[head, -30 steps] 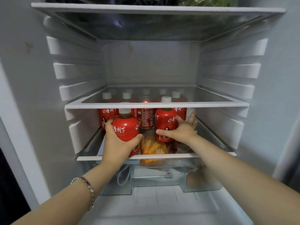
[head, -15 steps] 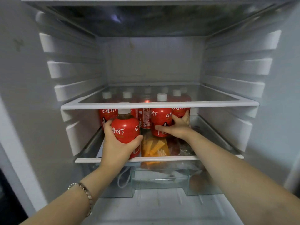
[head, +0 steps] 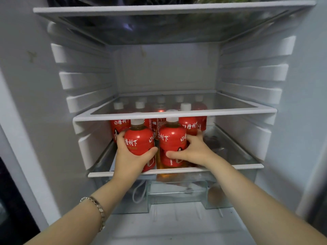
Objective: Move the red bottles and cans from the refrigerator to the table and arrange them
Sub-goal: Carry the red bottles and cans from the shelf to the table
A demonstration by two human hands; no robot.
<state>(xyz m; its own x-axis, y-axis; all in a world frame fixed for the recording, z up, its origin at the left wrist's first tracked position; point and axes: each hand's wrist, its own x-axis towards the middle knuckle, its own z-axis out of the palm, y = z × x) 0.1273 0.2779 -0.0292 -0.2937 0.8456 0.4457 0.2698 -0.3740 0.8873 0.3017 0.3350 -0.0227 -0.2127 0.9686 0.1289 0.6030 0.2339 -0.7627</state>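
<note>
Inside the open refrigerator, several red bottles with white caps and a red can (head: 158, 123) stand on the lower glass shelf (head: 246, 166). My left hand (head: 131, 156) grips a red bottle (head: 138, 141) at the shelf's front left. My right hand (head: 192, 152) grips a second red bottle (head: 172, 138) beside it. Both bottles stand upright, close together near the front edge. More red bottles (head: 188, 124) stand behind them, partly hidden by the shelf above.
An empty glass shelf (head: 230, 110) hangs just above the bottle caps. Another shelf (head: 159, 8) higher up carries greens. Clear drawers (head: 177, 191) sit below the lower shelf. Ribbed fridge walls close in on both sides.
My right hand has pulled its bottle forward from the back group to the shelf's front, next to the left bottle. My left hand has kept its grip on its bottle.
</note>
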